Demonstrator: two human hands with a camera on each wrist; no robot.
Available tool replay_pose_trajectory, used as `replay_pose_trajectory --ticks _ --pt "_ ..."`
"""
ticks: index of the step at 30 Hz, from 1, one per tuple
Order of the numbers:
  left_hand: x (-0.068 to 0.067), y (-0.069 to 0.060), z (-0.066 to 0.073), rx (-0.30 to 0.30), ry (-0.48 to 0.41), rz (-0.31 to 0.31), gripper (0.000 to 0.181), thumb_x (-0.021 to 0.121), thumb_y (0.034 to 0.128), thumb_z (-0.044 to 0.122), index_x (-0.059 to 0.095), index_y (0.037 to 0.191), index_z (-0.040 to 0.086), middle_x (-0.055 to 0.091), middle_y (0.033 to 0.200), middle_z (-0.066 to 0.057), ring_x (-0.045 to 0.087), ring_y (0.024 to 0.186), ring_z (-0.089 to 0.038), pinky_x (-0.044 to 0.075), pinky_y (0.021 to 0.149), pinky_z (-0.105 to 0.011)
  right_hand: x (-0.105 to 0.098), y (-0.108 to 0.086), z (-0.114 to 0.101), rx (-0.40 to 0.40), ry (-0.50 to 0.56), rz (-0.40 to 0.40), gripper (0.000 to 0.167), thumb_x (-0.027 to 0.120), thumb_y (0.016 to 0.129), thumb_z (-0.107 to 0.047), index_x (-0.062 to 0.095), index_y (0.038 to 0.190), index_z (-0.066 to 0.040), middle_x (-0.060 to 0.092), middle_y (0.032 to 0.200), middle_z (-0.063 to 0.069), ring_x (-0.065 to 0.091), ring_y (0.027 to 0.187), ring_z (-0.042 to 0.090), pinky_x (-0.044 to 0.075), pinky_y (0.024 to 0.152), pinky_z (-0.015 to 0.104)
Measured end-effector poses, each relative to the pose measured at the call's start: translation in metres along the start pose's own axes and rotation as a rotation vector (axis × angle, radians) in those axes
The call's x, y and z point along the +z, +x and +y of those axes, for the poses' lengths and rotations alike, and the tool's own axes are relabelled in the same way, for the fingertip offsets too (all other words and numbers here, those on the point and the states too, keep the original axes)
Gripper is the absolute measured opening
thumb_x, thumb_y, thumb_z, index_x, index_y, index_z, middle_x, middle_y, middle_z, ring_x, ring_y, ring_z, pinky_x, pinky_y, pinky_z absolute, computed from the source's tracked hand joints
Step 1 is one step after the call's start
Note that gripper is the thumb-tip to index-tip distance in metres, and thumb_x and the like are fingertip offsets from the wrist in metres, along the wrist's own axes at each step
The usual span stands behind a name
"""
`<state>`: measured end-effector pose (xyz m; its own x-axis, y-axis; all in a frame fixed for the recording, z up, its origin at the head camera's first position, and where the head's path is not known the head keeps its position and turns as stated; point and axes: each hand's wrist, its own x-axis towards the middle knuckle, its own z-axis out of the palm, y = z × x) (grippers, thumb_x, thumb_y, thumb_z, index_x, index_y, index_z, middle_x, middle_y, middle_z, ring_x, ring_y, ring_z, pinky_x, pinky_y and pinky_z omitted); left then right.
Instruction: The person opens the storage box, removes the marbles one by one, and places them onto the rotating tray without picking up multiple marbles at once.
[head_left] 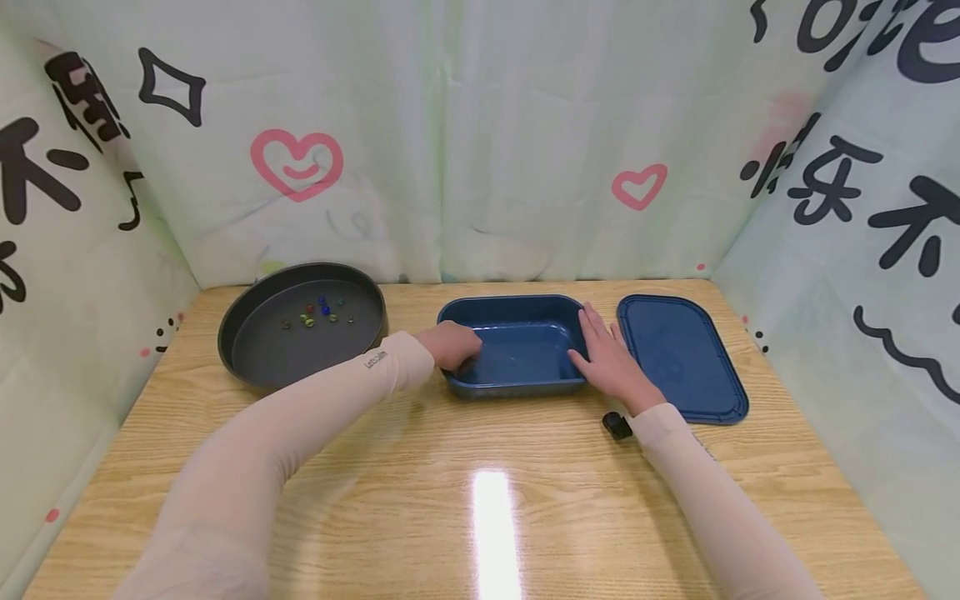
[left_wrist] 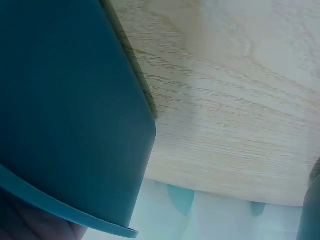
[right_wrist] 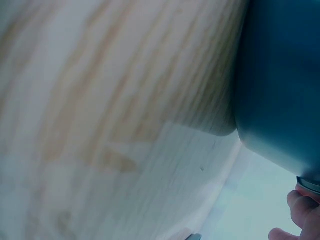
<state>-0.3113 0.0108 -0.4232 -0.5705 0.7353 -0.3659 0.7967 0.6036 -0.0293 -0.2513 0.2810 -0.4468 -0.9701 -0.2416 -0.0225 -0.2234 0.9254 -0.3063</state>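
A deep blue rectangular container [head_left: 525,346] stands open-topped in the middle of the table. My left hand [head_left: 450,343] reaches over its left end with the fingers down inside; the fingertips are hidden, so whether they pinch anything does not show. In the left wrist view, the container's outer wall [left_wrist: 75,110] fills the left side, with part of the hand dark behind the rim. My right hand [head_left: 609,362] lies on the container's right rim, fingers extended. The right wrist view catches a few of its fingertips [right_wrist: 304,207] by the rim.
To the left sits a round black pan [head_left: 247,333] with several small coloured marbles [head_left: 325,310]. A flat blue lid [head_left: 682,358] lies right of the container. Under the right wrist a small black device [head_left: 617,426] shows. Printed curtains [head_left: 525,208] enclose the wooden table [head_left: 420,500].
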Motion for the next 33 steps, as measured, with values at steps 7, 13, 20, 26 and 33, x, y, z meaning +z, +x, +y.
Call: replay_pose_trajectory --ticks 7,13,20,26,33 --pt "-0.001 0.0 -0.003 -0.019 0.057 0.049 0.012 0.059 0.0872 0.004 0.07 0.084 0.009 0.069 0.085 -0.005 0.048 0.068 -0.013 0.049 0.067 -0.03 0.0 0.0 0.0 -0.003 -0.003 0.004 0.073 0.045 0.098 -0.031 0.006 0.149 0.005 0.0 0.158 0.02 0.005 0.146 0.035 0.005 0.115 0.057" --pt "0.0 0.0 -0.011 -0.011 -0.007 0.125 0.01 0.067 0.0808 0.003 0.07 0.078 0.011 0.07 0.082 -0.002 0.055 0.07 -0.013 0.051 0.069 -0.03 0.001 0.0 0.0 -0.007 -0.002 0.005 0.073 0.045 0.098 -0.03 0.006 0.149 0.004 0.0 0.158 0.02 0.005 0.146 0.035 0.005 0.115 0.057" --pt "-0.004 -0.007 -0.019 -0.007 -0.237 0.223 0.012 0.078 0.0755 0.012 0.067 0.077 0.015 0.067 0.081 0.002 0.059 0.076 -0.012 0.049 0.071 -0.028 0.001 0.0 0.001 -0.001 0.005 0.003 0.073 0.045 0.098 -0.03 0.005 0.149 0.004 -0.001 0.158 0.02 0.004 0.146 0.035 0.004 0.115 0.057" --pt "-0.013 -0.023 -0.018 -0.01 -0.431 0.36 0.008 0.075 0.0798 0.015 0.068 0.084 0.015 0.068 0.088 0.002 0.061 0.086 -0.016 0.05 0.08 -0.029 0.0 -0.001 0.0 -0.002 0.003 0.003 0.072 0.045 0.098 -0.029 0.005 0.149 0.004 -0.001 0.158 0.02 0.004 0.146 0.034 0.005 0.115 0.057" --pt "-0.027 -0.049 -0.015 -0.002 -0.641 0.557 0.015 0.074 0.08 0.018 0.07 0.091 0.01 0.068 0.093 -0.002 0.061 0.093 -0.021 0.05 0.085 -0.034 0.0 0.0 -0.001 0.001 0.005 -0.004 0.073 0.044 0.098 -0.03 0.005 0.149 0.004 -0.001 0.158 0.02 0.003 0.146 0.035 0.004 0.115 0.057"
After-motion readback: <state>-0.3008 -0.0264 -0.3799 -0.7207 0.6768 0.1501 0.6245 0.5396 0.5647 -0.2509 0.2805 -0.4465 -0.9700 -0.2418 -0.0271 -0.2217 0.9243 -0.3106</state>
